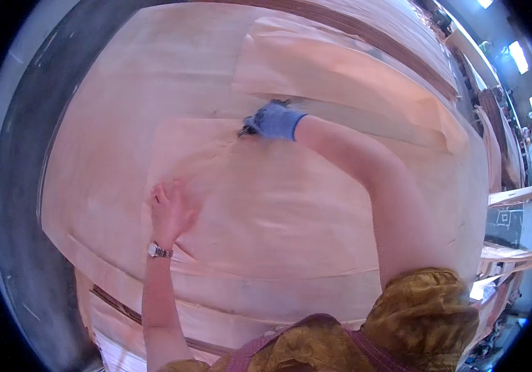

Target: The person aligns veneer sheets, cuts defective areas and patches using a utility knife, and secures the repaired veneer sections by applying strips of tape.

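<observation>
From my end I see a broad pale panel (98, 155) bearing one thin sheet (284, 217) mid-frame and a buckled sheet (346, 71) toward the upper right.

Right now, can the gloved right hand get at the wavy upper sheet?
Likely yes: the right hand is beside the near edge of the wavy upper sheet, with nothing visible in the way. Whether they touch is unclear.

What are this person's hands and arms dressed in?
The left hand is ungloved, with a silvery watch on its wrist. The right hand wears a blue glove that looks dark around the fingers. Both forearms are bare; the right sleeve is loose, mustard-brown and stops on the upper arm.
</observation>
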Action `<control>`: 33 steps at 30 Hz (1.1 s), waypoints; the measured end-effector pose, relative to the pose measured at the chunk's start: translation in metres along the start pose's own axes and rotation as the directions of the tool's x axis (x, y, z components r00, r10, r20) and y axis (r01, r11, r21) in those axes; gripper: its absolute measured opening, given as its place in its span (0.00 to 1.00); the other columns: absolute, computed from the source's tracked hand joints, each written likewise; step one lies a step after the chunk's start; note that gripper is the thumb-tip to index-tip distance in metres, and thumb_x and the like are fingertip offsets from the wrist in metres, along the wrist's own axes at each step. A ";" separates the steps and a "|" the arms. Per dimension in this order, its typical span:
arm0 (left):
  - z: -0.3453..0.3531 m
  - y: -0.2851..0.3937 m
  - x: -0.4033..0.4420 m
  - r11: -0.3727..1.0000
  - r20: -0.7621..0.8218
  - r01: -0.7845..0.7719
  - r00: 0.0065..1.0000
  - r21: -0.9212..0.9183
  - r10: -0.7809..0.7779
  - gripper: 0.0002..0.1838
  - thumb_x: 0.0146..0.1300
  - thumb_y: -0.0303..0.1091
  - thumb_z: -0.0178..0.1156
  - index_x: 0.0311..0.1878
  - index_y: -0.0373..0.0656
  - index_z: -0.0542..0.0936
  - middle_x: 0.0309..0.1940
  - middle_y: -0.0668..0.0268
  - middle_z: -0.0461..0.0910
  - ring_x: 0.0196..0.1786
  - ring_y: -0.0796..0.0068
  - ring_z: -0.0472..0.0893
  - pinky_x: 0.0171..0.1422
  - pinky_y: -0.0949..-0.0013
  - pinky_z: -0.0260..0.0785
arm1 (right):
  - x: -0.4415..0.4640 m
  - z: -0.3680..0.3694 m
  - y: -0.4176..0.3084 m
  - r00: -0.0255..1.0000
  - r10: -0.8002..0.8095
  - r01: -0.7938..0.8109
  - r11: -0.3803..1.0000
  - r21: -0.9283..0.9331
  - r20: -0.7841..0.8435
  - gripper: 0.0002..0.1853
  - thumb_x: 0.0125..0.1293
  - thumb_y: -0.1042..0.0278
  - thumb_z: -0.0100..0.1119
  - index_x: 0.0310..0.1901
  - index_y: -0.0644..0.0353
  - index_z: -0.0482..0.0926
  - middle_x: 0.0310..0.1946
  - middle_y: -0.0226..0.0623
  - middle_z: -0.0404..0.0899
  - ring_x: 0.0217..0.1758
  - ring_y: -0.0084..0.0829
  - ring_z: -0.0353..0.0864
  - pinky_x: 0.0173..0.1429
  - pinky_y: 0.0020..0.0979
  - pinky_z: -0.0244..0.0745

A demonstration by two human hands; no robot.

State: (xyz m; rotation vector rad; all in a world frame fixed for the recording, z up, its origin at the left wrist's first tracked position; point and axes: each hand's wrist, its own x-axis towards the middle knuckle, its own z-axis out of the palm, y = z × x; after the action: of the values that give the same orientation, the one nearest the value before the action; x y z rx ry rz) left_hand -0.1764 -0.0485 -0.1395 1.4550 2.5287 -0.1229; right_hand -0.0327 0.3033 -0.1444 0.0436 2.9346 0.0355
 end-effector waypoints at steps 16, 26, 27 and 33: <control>-0.027 0.169 0.134 0.980 -0.069 -0.191 0.980 -0.060 0.187 0.51 0.43 0.53 0.78 0.69 0.43 0.67 0.67 0.44 0.68 0.71 0.42 0.65 0.74 0.45 0.58 | -0.206 0.072 0.054 0.876 0.472 -0.466 0.881 0.084 -0.097 0.11 0.71 0.59 0.50 0.45 0.51 0.80 0.35 0.45 0.86 0.37 0.47 0.87 0.38 0.50 0.80; -0.014 0.419 0.087 0.889 -0.184 -0.435 0.894 -0.141 0.408 0.47 0.40 0.53 0.79 0.64 0.44 0.72 0.64 0.52 0.70 0.68 0.50 0.70 0.71 0.51 0.64 | -0.298 0.079 0.062 0.764 0.642 -0.637 0.767 0.079 -0.067 0.12 0.72 0.57 0.50 0.48 0.48 0.80 0.42 0.41 0.86 0.44 0.47 0.87 0.43 0.58 0.77; -0.015 0.431 0.083 0.894 -0.124 -0.424 0.904 -0.142 0.409 0.47 0.40 0.54 0.79 0.64 0.43 0.73 0.64 0.52 0.71 0.67 0.50 0.70 0.69 0.52 0.66 | -0.301 0.081 0.065 0.767 0.633 -0.632 0.773 0.046 -0.100 0.11 0.71 0.58 0.50 0.48 0.48 0.79 0.41 0.41 0.86 0.42 0.47 0.87 0.41 0.59 0.76; -0.004 0.446 0.092 0.900 -0.092 -0.437 0.896 0.006 0.435 0.47 0.41 0.56 0.78 0.62 0.39 0.73 0.60 0.50 0.73 0.64 0.50 0.73 0.64 0.52 0.71 | -0.419 0.110 0.102 0.799 0.597 -0.598 0.802 0.010 -0.073 0.10 0.71 0.61 0.50 0.50 0.47 0.78 0.39 0.39 0.86 0.42 0.43 0.88 0.39 0.51 0.77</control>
State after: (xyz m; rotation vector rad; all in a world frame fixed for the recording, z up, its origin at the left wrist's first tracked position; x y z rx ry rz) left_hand 0.1627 0.2550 -0.1405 2.0200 2.1887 0.0390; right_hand 0.4028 0.3937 -0.1631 0.9875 2.8553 0.1546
